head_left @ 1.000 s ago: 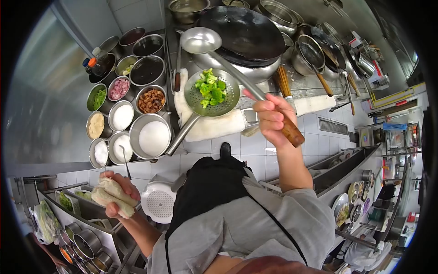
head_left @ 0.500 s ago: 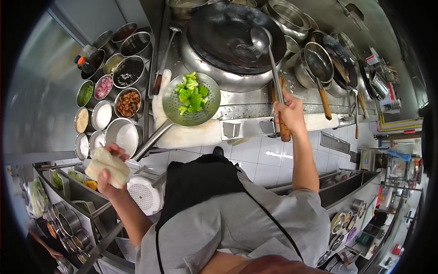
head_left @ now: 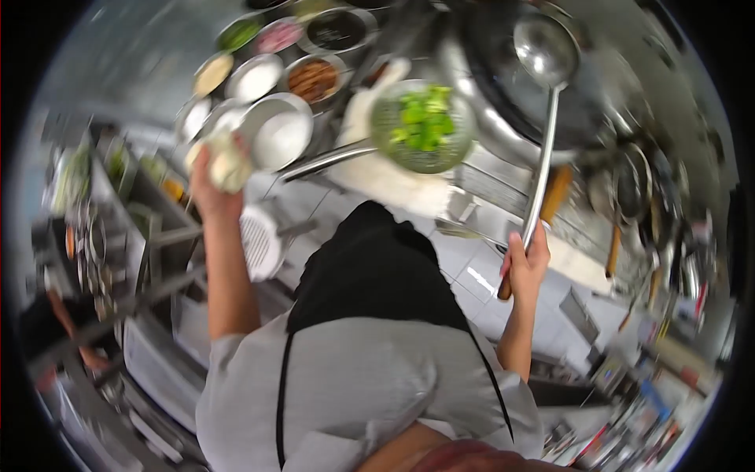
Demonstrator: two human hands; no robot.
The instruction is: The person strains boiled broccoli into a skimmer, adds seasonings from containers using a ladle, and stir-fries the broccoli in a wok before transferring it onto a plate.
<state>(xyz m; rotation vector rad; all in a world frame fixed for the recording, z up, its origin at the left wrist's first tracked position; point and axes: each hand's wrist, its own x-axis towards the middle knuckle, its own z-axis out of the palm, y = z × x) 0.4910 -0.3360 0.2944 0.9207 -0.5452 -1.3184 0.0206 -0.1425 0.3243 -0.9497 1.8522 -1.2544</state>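
Observation:
My right hand (head_left: 525, 258) is closed around the lower handle of a long metal ladle (head_left: 543, 149). The ladle's round bowl is raised over the dark wok (head_left: 491, 75), apart from its surface as far as the blur shows. In my left hand (head_left: 212, 185) is a bunched, pale folded cloth (head_left: 230, 164), held beside the seasoning bowls. Between my hands, a perforated strainer (head_left: 385, 145) rests on a white towel (head_left: 401, 187) at the stove's edge. Bright green cut vegetables (head_left: 425, 118) lie in it, and its handle points toward my left.
Left of the stove stand several metal bowls, including one of brown chopped pieces (head_left: 313, 81) and a large whitish bowl (head_left: 277, 134). A white stool (head_left: 259, 242) is below them. Pots and strainers (head_left: 629, 185) crowd the right. Another person's arm (head_left: 67, 322) shows far left.
The view has turned, shifting the stove and strainer rightward. The ladle's bowl has come up from the wok's inside, and my right hand is lower. The cloth stays in my left hand.

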